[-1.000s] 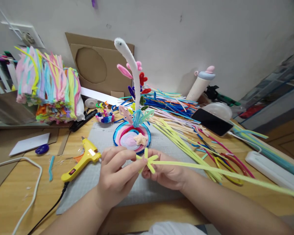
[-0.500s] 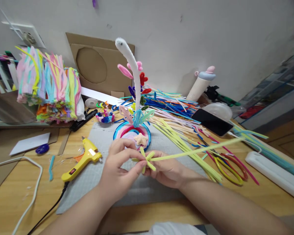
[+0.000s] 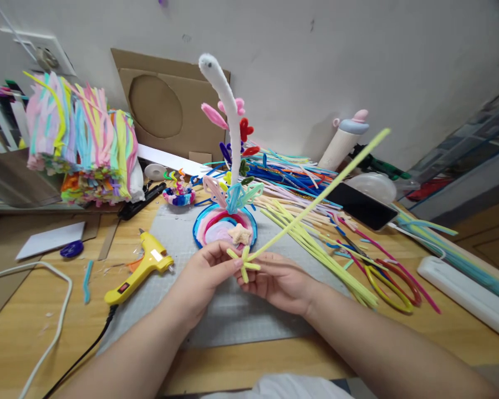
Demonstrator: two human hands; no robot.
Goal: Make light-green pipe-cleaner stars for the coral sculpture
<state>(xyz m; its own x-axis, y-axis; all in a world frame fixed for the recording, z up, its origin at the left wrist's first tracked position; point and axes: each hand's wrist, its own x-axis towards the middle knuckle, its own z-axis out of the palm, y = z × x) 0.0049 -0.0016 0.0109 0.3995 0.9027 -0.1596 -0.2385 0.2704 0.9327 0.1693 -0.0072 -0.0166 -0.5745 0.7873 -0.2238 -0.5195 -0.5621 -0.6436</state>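
Note:
Between my two hands is a yellow pipe cleaner (image 3: 316, 202), bent into a small star-like shape at its near end. Its long straight tail points up and to the right. My left hand (image 3: 210, 271) pinches the star shape between thumb and fingers. My right hand (image 3: 280, 282) holds it from the other side, its fingers curled beneath and partly hidden. Just beyond them stands a round, striped pipe-cleaner base (image 3: 203, 224) with a cream star (image 3: 239, 234), looped butterfly-like shapes (image 3: 234, 197) and a tall white fuzzy stem (image 3: 235, 144) bearing coloured petals.
A yellow glue gun (image 3: 143, 266) lies left on the grey mat (image 3: 149, 327). Loose yellow pipe cleaners (image 3: 336, 271), pliers (image 3: 393, 288) and a black phone (image 3: 363, 206) lie to the right. Bundled pipe cleaners (image 3: 83, 138) stand at back left, near cardboard (image 3: 208, 88).
The yellow pipe cleaner's long tail has swung upward from nearly level. The star shape has turned and shifted slightly, and my left fingers have drawn together around it.

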